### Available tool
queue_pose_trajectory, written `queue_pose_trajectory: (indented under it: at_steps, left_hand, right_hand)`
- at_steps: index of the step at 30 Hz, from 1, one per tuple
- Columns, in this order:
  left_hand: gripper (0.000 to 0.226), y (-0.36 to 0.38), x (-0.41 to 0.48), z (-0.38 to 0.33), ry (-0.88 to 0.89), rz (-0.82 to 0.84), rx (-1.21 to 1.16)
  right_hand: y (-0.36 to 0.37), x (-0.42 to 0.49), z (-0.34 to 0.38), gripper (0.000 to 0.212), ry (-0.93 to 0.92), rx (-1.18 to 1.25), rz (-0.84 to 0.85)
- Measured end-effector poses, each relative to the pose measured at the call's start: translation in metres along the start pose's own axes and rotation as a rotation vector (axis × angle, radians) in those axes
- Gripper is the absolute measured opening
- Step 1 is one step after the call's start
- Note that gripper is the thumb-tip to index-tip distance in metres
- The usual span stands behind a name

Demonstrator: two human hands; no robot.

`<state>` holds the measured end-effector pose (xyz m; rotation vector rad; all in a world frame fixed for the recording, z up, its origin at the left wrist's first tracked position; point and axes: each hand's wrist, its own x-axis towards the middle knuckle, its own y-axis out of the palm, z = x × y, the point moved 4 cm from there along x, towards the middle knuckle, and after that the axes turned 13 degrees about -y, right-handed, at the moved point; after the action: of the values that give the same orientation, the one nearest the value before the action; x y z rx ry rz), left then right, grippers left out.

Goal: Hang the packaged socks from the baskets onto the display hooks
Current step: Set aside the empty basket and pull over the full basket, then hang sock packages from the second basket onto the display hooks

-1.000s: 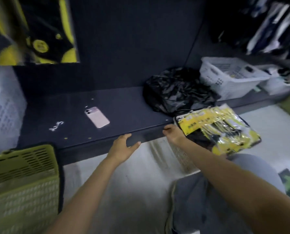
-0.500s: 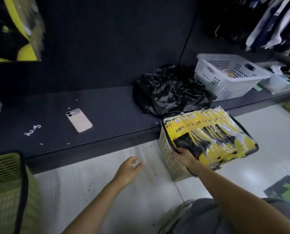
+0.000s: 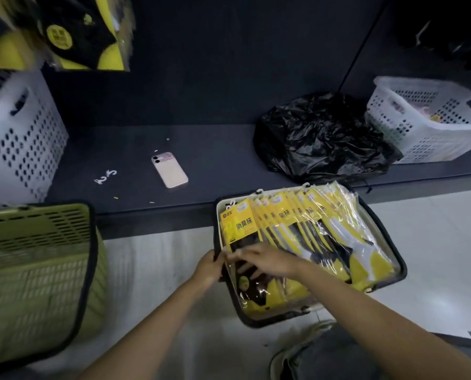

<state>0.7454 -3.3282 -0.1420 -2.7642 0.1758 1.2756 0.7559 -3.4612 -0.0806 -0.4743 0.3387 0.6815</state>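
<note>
Socks first: the packaged socks (image 3: pixel 297 229) stand fanned in the cream basket (image 3: pixel 270 322) on the floor. Their yellow headers point towards the shelf (image 3: pixel 215 149), so we reckon the hanger tabs come to hand first. Our left hand (image 3: pixel 208 266) curls over the basket's left rim, we judge to steady it. Our right hand (image 3: pixel 264 260) lies across the front pack with its fingers apart and flat, though blur hides any pinch. Up at top left, hung socks (image 3: pixel 64 31) show where these belong. Phone (image 3: pixel 169 170) and black bag (image 3: pixel 322 138) sit on the shelf, clear of our reach.
</note>
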Motion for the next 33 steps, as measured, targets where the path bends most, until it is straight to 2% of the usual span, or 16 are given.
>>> queue_pose_trajectory:
  at_steps: [3, 6, 9, 12, 18, 20, 22, 25, 29, 31, 33]
  left_hand:
    - [0.029, -0.027, -0.007, 0.017, -0.042, 0.004, -0.023]
    - [0.032, -0.054, -0.02, 0.028, -0.051, 0.025, 0.027]
    - [0.036, -0.083, -0.036, 0.039, -0.064, -0.002, 0.014]
    - [0.033, -0.119, -0.05, 0.049, -0.061, -0.118, 0.01]
    - [0.045, -0.178, -0.066, 0.06, -0.169, -0.307, 0.117]
    - [0.057, -0.186, -0.066, 0.062, -0.176, -0.347, 0.223]
    - [0.072, -0.183, -0.071, 0.057, -0.037, -0.421, 0.343]
    - [0.064, -0.17, -0.076, 0.047, 0.29, -0.536, 0.525]
    - [0.05, -0.159, -0.066, 0.061, 0.286, -0.529, 0.768]
    - [0.052, -0.155, -0.062, 0.063, 0.285, -0.532, 0.863]
    - [0.052, -0.154, -0.059, 0.063, 0.29, -0.526, 0.815]
  right_hand:
    - [-0.02, 0.005, 0.025, 0.029, -0.206, -0.209, -0.154]
    - [-0.026, 0.008, 0.027, 0.025, -0.256, -0.32, -0.34]
    - [-0.002, 0.016, 0.021, 0.044, -0.216, -0.353, -0.258]
    - [0.027, 0.025, 0.023, 0.059, -0.233, -0.312, -0.218]
    - [0.07, 0.043, 0.04, 0.07, -0.192, -0.078, -0.148]
    - [0.081, 0.049, 0.043, 0.073, -0.165, -0.028, -0.12]
    - [0.094, 0.055, 0.044, 0.076, -0.129, -0.012, -0.096]
    - [0.112, 0.067, 0.042, 0.086, -0.057, 0.055, -0.093]
    - [0.127, 0.08, 0.039, 0.096, 0.051, 0.249, -0.14]
    - [0.13, 0.083, 0.039, 0.092, 0.042, 0.264, -0.201]
    - [0.129, 0.082, 0.041, 0.083, 0.02, 0.251, -0.26]
